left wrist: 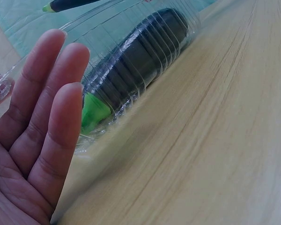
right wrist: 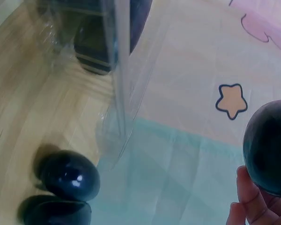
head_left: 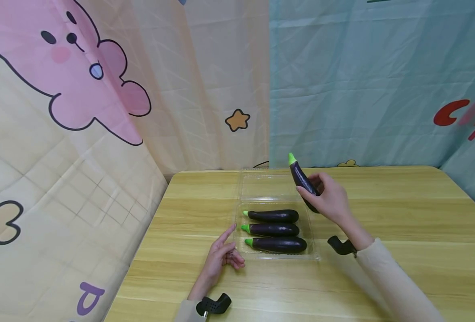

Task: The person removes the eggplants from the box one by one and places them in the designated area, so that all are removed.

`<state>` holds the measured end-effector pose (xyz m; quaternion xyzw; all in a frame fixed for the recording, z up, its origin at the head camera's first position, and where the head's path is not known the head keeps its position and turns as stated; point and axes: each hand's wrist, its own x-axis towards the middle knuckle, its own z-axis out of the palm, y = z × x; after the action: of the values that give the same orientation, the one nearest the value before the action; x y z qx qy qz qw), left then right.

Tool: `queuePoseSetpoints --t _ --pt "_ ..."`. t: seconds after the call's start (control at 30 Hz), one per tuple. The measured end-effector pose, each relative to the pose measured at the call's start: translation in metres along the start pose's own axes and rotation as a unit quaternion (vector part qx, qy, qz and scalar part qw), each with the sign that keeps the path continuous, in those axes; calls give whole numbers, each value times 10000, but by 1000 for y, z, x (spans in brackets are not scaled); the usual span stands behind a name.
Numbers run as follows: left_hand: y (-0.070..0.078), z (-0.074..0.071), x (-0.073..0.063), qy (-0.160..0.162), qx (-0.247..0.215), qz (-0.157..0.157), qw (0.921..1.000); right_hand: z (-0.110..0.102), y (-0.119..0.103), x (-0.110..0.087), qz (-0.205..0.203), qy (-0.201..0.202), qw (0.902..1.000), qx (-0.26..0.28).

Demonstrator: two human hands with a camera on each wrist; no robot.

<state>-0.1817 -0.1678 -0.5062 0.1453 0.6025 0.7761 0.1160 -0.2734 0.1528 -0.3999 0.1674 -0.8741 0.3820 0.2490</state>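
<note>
In the head view, my right hand grips a dark purple eggplant, tilted with its green stem end up, above the right back of a clear plastic container. Its rounded end shows at the right of the right wrist view. Three more eggplants lie side by side in the container: back, middle and front, green ends to the left. My left hand is at the container's left edge, fingers fairly straight and holding nothing. Whether it touches the rim I cannot tell.
The container's hinged clear lid stands open at the back. Two dark rounded ends lie low on the wooden table in the right wrist view; the head view does not show them distinctly. Printed curtains hang behind the table.
</note>
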Motion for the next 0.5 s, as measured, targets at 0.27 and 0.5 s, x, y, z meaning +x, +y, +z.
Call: queuePoseSetpoints --t 0.27,0.5 --pt "1 0 0 21 34 -1 10000 -13 18 -1 423 273 9986 -142" --pt "1 1 0 18 46 -28 10000 -23 37 -2 861 437 9951 -230"
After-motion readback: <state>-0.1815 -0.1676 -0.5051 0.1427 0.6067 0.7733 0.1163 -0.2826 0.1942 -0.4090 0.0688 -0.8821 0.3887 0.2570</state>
